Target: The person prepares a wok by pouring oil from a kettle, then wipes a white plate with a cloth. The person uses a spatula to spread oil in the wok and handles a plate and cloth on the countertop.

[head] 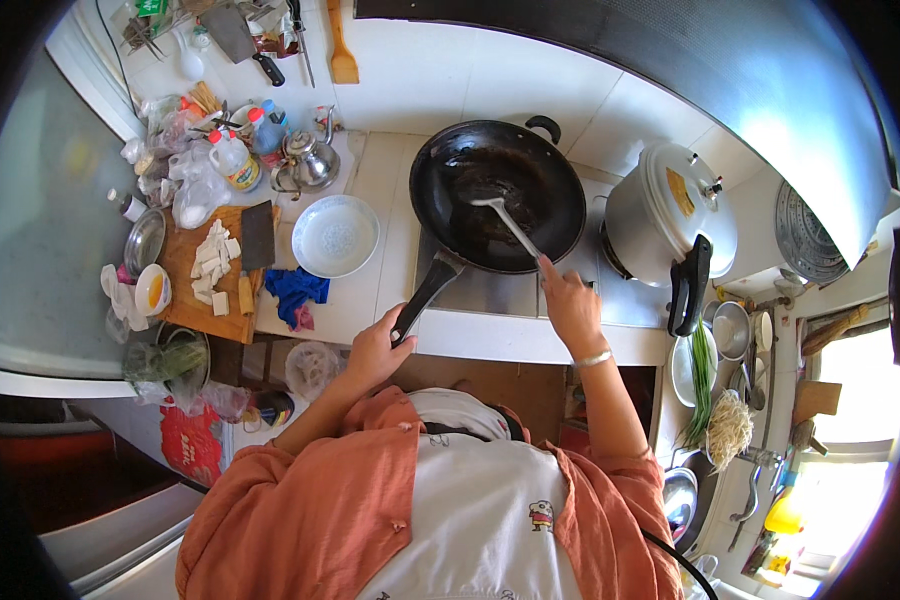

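My left hand [379, 346] grips the black handle of a dark wok [450, 169] that sits on the stove. In my right hand [572, 307] is the handle of a metal spatula [511, 223], its blade resting inside the wok. The wok's inside looks dark and glossy, with brownish residue around the blade. Left of the wok stands a pale bowl [335, 236] with a patterned bottom. Farther left, white cut pieces [214, 259] lie on a wooden cutting board [184, 306], beside a cleaver [257, 234].
A pressure cooker [649, 217] stands right of the wok, its black handle jutting forward. A metal kettle [311, 161], sauce bottles [234, 161] and a blue cloth [294, 294] are on the left. Green stalks [699, 382] lie over a bowl at right. The range hood [720, 82] overhangs the stove.
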A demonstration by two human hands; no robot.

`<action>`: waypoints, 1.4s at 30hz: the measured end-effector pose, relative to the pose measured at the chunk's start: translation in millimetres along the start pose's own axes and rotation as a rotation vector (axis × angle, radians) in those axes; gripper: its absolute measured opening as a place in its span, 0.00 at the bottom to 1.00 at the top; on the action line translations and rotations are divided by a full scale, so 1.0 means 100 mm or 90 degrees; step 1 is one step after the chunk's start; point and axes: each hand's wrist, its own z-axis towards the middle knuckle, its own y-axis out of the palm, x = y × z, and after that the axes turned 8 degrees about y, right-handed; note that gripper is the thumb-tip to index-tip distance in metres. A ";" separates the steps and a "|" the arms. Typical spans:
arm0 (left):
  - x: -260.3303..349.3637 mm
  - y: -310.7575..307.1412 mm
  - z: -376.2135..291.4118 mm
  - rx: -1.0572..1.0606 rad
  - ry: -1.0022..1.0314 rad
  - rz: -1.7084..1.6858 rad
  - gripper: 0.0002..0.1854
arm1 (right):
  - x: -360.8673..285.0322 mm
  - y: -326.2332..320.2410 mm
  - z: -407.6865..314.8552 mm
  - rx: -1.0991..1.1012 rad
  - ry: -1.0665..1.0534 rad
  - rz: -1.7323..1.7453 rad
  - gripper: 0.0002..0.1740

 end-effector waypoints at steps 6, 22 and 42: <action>0.00 -0.03 0.00 -0.007 0.001 0.000 0.30 | 0.25 -0.01 0.15 0.084 -0.029 0.096 0.23; 0.04 -0.07 0.01 -0.046 -0.026 -0.001 0.31 | 0.65 -0.20 0.11 -0.505 0.395 0.875 0.24; 0.06 -0.08 0.02 -0.061 -0.038 -0.005 0.32 | 0.85 0.05 0.49 -0.240 0.078 0.355 0.25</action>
